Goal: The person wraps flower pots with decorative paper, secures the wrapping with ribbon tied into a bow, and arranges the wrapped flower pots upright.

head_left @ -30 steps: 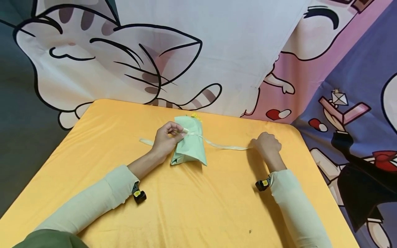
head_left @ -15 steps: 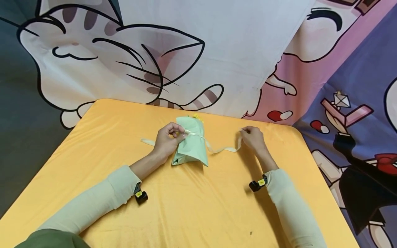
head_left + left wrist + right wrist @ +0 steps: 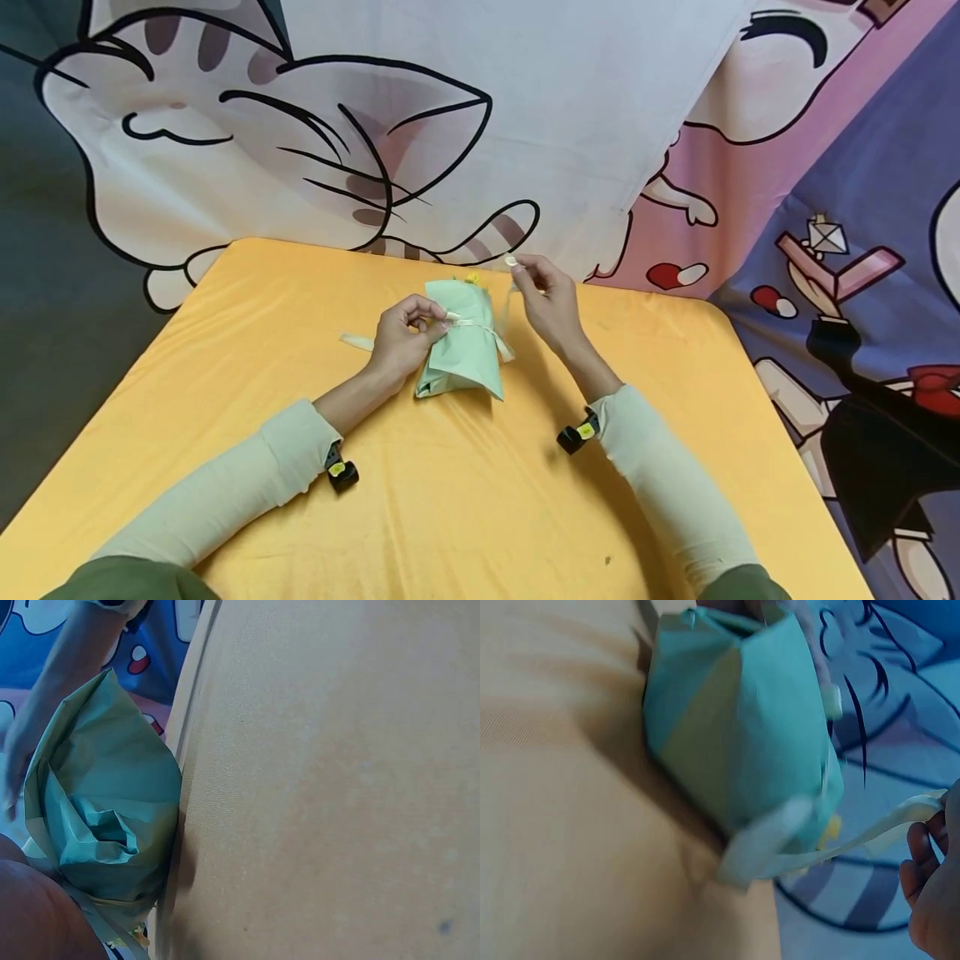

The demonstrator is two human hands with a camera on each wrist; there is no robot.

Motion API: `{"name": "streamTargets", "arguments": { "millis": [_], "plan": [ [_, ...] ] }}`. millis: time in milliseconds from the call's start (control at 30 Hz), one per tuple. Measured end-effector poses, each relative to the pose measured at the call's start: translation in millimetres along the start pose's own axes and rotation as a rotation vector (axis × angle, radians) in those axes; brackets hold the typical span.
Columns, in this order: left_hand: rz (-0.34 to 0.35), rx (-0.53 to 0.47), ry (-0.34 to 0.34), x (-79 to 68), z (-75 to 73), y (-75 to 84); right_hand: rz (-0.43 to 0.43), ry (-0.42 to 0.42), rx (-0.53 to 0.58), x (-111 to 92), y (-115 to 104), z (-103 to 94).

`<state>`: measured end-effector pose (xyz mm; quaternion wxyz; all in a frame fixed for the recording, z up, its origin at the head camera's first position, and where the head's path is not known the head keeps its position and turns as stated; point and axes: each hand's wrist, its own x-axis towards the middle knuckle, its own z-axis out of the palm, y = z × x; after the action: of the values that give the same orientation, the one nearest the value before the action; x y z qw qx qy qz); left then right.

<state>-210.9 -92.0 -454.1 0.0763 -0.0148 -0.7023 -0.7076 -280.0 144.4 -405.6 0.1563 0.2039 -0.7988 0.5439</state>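
Note:
A small bouquet wrapped in mint-green paper (image 3: 457, 358) lies on the yellow cloth, yellow flowers (image 3: 472, 278) peeking from its far end. A pale cream ribbon (image 3: 877, 829) circles its waist. My left hand (image 3: 405, 333) is at the wrap's left side, thumb and fingertips pinching the ribbon against the paper. A loose tail of ribbon (image 3: 357, 342) sticks out behind that wrist. Raised to the right of the flowers, my right hand (image 3: 551, 304) pinches the ribbon's other length, which droops in a loop beside the wrap. In the left wrist view the paper's folded, flared bottom (image 3: 112, 832) shows.
Yellow cloth (image 3: 450, 500) covers the table. A white cloth backdrop with a cartoon cat (image 3: 300, 142) hangs close behind its far edge, and a blue and pink printed backdrop (image 3: 885, 333) runs along the right. A small camera (image 3: 342, 475) sits on the left wrist.
My right hand has come in from the far right, up and leftward toward the flowers, carrying the ribbon. The stretched ribbon has gone slack. My left hand has held its place.

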Motion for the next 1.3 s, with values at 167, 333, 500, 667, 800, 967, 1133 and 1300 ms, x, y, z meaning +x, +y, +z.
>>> {"name": "streamTargets", "arguments": {
  "millis": [167, 333, 500, 667, 800, 967, 1133, 1300],
  "plan": [
    [-0.002, 0.000, -0.002, -0.2, -0.7, 0.1, -0.127, -0.057, 0.041, 8.1, -20.1, 27.6],
    [0.000, 0.014, -0.015, 0.1, -2.0, 0.0, -0.272, -0.164, 0.074, 14.9, -34.1, 47.8],
    [-0.001, 0.017, -0.009, 0.7, -2.8, -2.3, -0.292, -0.431, -0.090, 19.1, -39.2, 53.1],
    [-0.021, -0.009, 0.008, 0.2, -1.6, -3.2, -0.295, -0.579, -0.485, 17.8, -34.6, 42.4],
    [-0.023, 0.015, 0.024, 0.4, -2.6, -2.2, -0.315, -0.589, -0.639, 14.8, -29.2, 31.9],
    [-0.028, 0.041, 0.022, 1.3, -3.8, -0.7, -0.282, -0.591, -0.540, 12.5, -23.2, 21.5],
    [-0.033, 0.040, 0.011, 2.1, -3.1, 0.0, -0.230, -0.524, -0.419, 4.6, -18.5, 13.5],
    [-0.031, 0.069, 0.000, 4.3, -5.3, 1.8, -0.175, -0.496, -0.336, -8.0, -16.1, 15.4]
  ]
}}
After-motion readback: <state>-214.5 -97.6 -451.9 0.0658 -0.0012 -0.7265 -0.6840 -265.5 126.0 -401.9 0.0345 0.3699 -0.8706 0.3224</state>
